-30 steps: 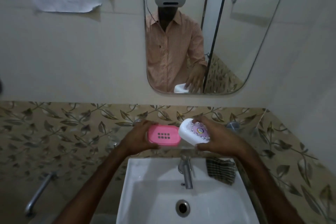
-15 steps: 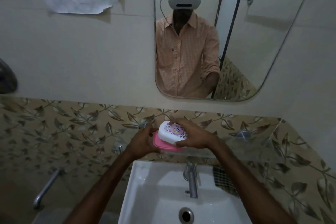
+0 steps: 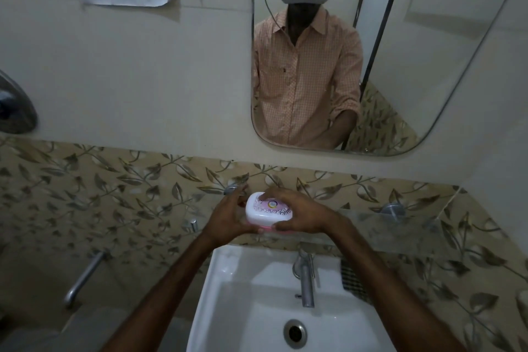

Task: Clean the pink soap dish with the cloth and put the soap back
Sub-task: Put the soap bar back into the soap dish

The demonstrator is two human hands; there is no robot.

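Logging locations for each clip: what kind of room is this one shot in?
Most likely a small home bathroom. A white washbasin with a metal tap stands below a wall mirror, and the lower wall carries leaf-patterned tiles.

Open basin [image 3: 243, 288] below; tap [image 3: 305, 280] upright at its back.

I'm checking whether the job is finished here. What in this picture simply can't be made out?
Head view only:
- The soap: not seen; the white lid covers the pink soap dish, so what is inside is hidden.
- The dish itself: only a thin pink edge shows below the lid, between the left hand and the right hand.
- The checked cloth: partly hidden behind the right forearm and the sink rim.
- Dish cleanliness: cannot tell.
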